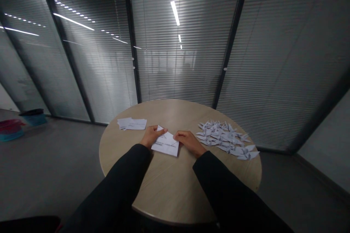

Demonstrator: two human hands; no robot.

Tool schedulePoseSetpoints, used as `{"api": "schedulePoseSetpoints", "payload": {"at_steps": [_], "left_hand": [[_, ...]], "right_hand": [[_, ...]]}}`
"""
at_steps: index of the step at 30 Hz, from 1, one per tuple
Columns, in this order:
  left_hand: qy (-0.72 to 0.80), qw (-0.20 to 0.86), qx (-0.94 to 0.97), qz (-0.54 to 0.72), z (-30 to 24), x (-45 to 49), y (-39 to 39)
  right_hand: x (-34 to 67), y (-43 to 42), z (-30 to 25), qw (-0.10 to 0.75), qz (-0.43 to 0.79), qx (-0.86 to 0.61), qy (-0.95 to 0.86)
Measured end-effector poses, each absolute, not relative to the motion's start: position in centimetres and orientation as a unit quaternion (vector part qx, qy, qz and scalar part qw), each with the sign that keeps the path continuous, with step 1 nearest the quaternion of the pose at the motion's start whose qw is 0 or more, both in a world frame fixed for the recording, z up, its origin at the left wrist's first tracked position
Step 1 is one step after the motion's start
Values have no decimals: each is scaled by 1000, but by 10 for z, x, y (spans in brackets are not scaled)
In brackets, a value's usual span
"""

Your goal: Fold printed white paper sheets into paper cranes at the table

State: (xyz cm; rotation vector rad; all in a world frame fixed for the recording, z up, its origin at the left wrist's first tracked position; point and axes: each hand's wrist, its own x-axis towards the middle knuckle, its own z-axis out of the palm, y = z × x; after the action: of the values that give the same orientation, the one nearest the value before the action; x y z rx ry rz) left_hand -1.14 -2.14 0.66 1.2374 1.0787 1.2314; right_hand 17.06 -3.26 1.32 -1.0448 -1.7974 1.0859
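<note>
Printed paper sheet (165,143), L hand (150,136), R hand (188,142) touching

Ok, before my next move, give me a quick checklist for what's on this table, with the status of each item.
Both hands on the sheet: the left hand and right hand both touch the printed paper sheet: ok.
Sheet well inside the edge of the round wooden tabletop: ok.
Stack of loose paper cards apart from the sheet: ok.
Pile of folded paper cranes apart from the right hand: ok.
Sheet's creases sharp: cannot tell.
</note>
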Motion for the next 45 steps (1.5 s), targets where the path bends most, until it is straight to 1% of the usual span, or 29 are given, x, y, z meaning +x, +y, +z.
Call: {"api": "schedulePoseSetpoints", "payload": {"at_steps": [4, 9, 12, 15, 17, 22, 24, 27, 30, 36, 45], "left_hand": [[445, 517, 490, 543, 4, -12, -18], [411, 508, 478, 588, 2, -6, -18], [390, 514, 513, 567, 0, -3, -18], [386, 543, 550, 504, -2, -1, -16], [393, 553, 569, 465, -4, 0, -14], [398, 538, 618, 412, -5, 4, -9], [396, 520, 636, 410, -3, 6, -9], [394, 489, 663, 407, 0, 9, -11], [397, 472, 681, 394, 1, 11, -15], [407, 501, 643, 413, 2, 11, -18], [423, 513, 626, 408, 8, 10, -26]], "right_hand": [[172, -33, 18, 401, 434, -419, -690], [179, -29, 23, 454, 362, -439, -685], [185, -21, 23, 482, 342, -449, -670], [189, -13, 19, 479, 337, -450, -674], [189, -8, 17, 462, 336, -448, -687], [185, 2, 14, 450, 316, -427, -718], [183, 4, 14, 449, 334, -425, -712], [183, 3, 13, 424, 372, -440, -699], [183, 3, 11, 414, 376, -452, -695], [181, 0, 11, 469, 401, -416, -668], [179, -7, 13, 455, 390, -425, -678]]}}
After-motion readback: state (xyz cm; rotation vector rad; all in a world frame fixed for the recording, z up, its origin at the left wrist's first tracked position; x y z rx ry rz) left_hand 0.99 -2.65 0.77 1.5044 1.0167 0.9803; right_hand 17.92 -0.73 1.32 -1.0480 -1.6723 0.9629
